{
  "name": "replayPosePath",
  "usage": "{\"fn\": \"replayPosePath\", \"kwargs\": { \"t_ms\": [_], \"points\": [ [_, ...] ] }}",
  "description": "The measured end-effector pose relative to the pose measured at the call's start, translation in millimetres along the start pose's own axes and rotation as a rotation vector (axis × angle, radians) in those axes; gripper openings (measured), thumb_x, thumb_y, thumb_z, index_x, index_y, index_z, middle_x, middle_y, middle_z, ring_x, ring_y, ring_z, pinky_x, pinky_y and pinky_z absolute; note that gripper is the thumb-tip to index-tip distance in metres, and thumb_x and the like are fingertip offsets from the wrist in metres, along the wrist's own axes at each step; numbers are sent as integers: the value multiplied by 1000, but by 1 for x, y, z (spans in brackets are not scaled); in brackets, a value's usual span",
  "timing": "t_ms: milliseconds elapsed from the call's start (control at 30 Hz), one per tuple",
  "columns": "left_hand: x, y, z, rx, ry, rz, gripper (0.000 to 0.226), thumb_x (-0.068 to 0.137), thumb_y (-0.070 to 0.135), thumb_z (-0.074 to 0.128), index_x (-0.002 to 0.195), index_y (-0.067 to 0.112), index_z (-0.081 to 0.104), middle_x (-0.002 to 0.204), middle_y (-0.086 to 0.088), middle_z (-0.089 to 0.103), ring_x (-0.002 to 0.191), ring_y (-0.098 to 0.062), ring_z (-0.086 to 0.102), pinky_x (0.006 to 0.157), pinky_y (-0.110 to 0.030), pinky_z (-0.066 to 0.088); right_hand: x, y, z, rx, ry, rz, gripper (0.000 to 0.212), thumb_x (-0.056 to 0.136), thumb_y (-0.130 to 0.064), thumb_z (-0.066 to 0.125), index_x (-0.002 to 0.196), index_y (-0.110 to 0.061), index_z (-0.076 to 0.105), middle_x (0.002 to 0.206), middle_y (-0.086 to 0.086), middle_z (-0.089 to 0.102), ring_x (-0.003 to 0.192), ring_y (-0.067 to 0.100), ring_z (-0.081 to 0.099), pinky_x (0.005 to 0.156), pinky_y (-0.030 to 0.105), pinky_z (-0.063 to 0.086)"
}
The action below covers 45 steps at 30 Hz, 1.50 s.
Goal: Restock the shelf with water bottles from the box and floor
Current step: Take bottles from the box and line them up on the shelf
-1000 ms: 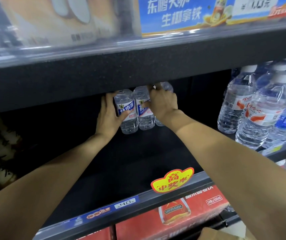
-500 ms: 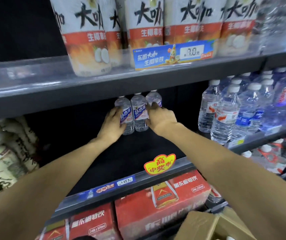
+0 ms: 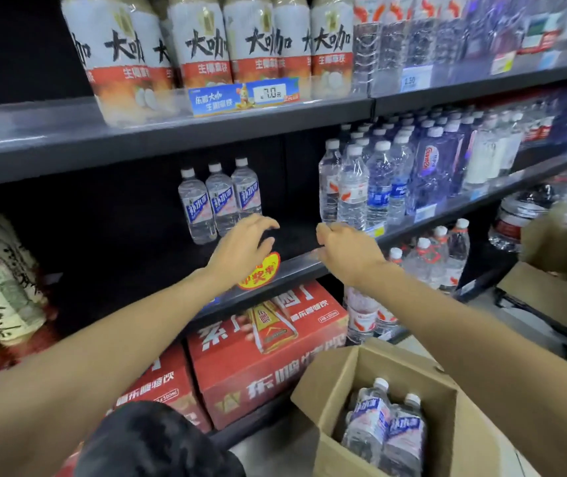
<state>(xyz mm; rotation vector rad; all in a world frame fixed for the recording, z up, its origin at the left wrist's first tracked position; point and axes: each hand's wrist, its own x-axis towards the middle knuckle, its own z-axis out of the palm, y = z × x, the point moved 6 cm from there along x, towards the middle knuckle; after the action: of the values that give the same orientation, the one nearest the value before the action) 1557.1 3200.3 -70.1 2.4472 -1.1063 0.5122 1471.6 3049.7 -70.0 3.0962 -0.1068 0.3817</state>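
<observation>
- Nearest me, an open cardboard box (image 3: 330,383) sits low at my right; at least two water bottles in the box (image 3: 383,428) stand upright, white caps up, blue-and-white labels showing.
- A dark rounded object (image 3: 158,442) at bottom centre is too blurred to identify.
- Red drink cartons (image 3: 275,366) occupy the lowest level under the shelf, side by side.
- My left hand (image 3: 240,249) hangs above the shelf's front edge, fingers spread and curled, grip released, holding nothing. It partly covers a yellow-and-red promo tag (image 3: 264,273) fixed on the edge rail.
- My right hand (image 3: 347,249) is level with it, just beside that rail, fingers loosely curled, grip empty. The two hands are apart.
- The shelf (image 3: 137,266) is dark and mostly bare on its left half.
- Three water bottles on the shelf (image 3: 220,201) stand upright in a tight row toward the back, touching one another, just beyond my left fingertips and clear of both hands.
- Further right, other bottled water (image 3: 368,187) fills the same level in packed rows.
- Above, large coconut-latte bottles (image 3: 206,53) stand behind a blue price label (image 3: 244,96).
</observation>
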Motion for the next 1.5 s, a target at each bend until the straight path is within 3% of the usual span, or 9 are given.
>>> {"fn": "replayPosePath", "kwargs": {
  "t_ms": [100, 333, 533, 733, 867, 933, 1067, 1200, 1500],
  "points": [
    [-7, 31, 22, -24, -37, 44, 28, 95, 24, 52, 122, 21, 58, 123, 2, 58, 113, -18, 55, 93, -40, 48, -36, 27, 17, 27, -35, 65, 28, 100, -31, 42, 119, -10, 44, 120, 11, 54, 111, 34, 54, 70, 37, 39],
    [-27, 93, 92, -87, -152, 145, 26, 92, 20, 56, 117, 16, 61, 118, -1, 61, 112, -21, 57, 92, -35, 46, -112, 73, 65, 45, -127, 205, 37, 99, -26, 44, 134, -12, 40, 128, 13, 54, 114, 36, 54, 74, 38, 42],
    [-56, 118, 170, -84, -372, 195, 24, 92, 25, 52, 115, 18, 59, 110, -3, 60, 105, -23, 59, 85, -40, 48, -155, 101, 119, 115, -227, 296, 30, 98, -28, 44, 123, -11, 43, 125, 13, 53, 113, 35, 54, 80, 39, 45],
    [-101, 134, 246, -112, -623, 264, 28, 91, 15, 51, 117, 9, 60, 117, -9, 62, 111, -26, 56, 94, -38, 44, -186, 112, 178, 114, -392, 377, 33, 97, -27, 43, 127, -13, 41, 127, 10, 54, 115, 33, 56, 90, 40, 47],
    [-122, 141, 288, -38, -759, 260, 34, 95, 28, 49, 125, 12, 54, 120, -7, 56, 113, -27, 55, 91, -39, 47, -200, 109, 218, 197, -483, 464, 43, 99, -34, 44, 133, -9, 38, 132, 12, 50, 119, 33, 54, 90, 36, 43],
    [-130, 144, 304, 37, -834, 236, 37, 96, 34, 47, 127, 13, 50, 120, -7, 53, 109, -31, 58, 85, -39, 48, -207, 109, 240, 265, -523, 552, 42, 99, -30, 43, 133, -6, 37, 136, 15, 46, 124, 35, 50, 97, 37, 42],
    [-142, 151, 331, 102, -953, 129, 51, 98, 40, 45, 135, 5, 39, 129, -15, 50, 116, -37, 53, 92, -41, 42, -220, 109, 279, 339, -582, 712, 49, 100, -28, 41, 138, 1, 31, 138, 18, 39, 123, 35, 48, 99, 37, 41],
    [-146, 147, 353, 75, -982, -14, 59, 97, 46, 45, 136, 3, 37, 134, -18, 46, 121, -35, 49, 96, -39, 39, -222, 107, 310, 293, -635, 698, 46, 103, -29, 28, 142, -5, 34, 141, 23, 32, 124, 33, 41, 97, 38, 42],
    [-153, 129, 388, -134, -1100, -288, 73, 89, 62, 46, 137, 9, 32, 140, -20, 42, 130, -36, 41, 100, -41, 36, -228, 114, 322, 557, -647, 925, 85, 90, -47, 60, 142, 5, 17, 142, 16, 31, 132, 29, 40, 105, 33, 36]
  ]
}}
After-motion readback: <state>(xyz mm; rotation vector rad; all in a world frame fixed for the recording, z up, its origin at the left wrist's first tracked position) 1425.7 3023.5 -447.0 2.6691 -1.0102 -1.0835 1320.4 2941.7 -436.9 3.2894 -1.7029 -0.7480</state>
